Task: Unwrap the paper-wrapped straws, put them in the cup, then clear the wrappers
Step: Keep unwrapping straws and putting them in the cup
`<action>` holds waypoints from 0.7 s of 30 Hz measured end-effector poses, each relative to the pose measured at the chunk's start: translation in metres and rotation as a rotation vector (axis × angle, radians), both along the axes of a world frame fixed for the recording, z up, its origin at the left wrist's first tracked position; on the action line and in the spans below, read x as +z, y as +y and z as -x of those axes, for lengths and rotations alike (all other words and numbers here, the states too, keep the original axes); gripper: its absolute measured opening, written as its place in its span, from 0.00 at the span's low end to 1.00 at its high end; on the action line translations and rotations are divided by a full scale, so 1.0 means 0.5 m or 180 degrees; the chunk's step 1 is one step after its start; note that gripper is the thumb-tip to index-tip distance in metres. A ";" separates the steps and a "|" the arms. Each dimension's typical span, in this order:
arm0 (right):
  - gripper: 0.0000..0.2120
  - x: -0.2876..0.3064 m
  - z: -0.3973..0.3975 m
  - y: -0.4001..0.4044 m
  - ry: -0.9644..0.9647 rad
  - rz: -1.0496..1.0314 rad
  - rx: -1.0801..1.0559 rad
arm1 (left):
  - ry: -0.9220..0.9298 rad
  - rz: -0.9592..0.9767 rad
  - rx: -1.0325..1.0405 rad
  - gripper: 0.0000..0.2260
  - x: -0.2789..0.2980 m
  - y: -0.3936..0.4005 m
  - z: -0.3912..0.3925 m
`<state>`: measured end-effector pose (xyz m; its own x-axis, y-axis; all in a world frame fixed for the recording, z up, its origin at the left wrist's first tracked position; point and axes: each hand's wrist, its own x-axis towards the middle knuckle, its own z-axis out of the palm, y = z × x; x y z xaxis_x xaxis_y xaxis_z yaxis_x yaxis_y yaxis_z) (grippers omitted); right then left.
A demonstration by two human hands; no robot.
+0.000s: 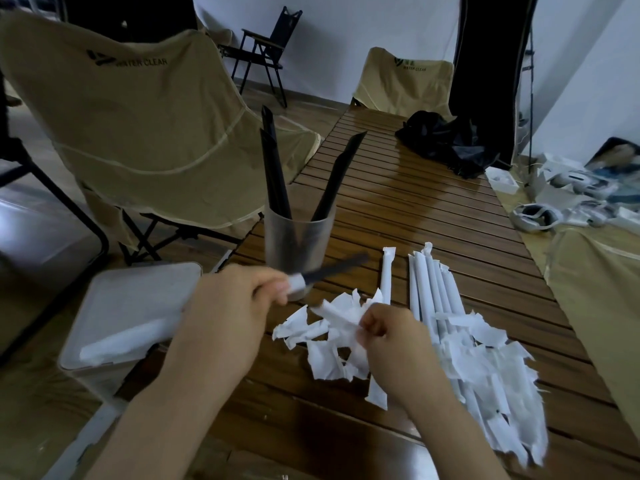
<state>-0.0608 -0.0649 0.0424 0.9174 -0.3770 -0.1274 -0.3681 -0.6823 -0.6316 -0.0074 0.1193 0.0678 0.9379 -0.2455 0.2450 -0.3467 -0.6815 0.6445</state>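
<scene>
A frosted cup stands on the slatted wooden table with three black straws upright in it. My left hand grips a black straw by its end, where a stub of white paper remains; the straw points right, in front of the cup. My right hand pinches a torn strip of wrapper. Several wrapped straws lie in a row to the right, and one wrapped straw lies apart. Torn wrapper scraps are scattered under my hands and over the row.
A grey lidded bin sits low at the left of the table. A tan folding chair stands behind it. A black bag lies at the table's far end. White headsets rest on a cloth at the right.
</scene>
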 end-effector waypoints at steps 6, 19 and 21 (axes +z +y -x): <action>0.02 0.003 0.011 -0.050 -0.0244 0.0138 -0.0388 | 0.0152 -0.0391 -0.0134 0.07 0.001 0.040 -0.010; 0.20 0.015 0.002 -0.001 -0.1192 0.0824 0.0258 | 0.0067 -0.0498 -0.0606 0.09 -0.015 0.017 -0.008; 0.16 0.011 0.001 0.003 -0.1292 0.1019 0.0491 | 0.0063 -0.0467 -0.0652 0.09 -0.015 0.013 -0.007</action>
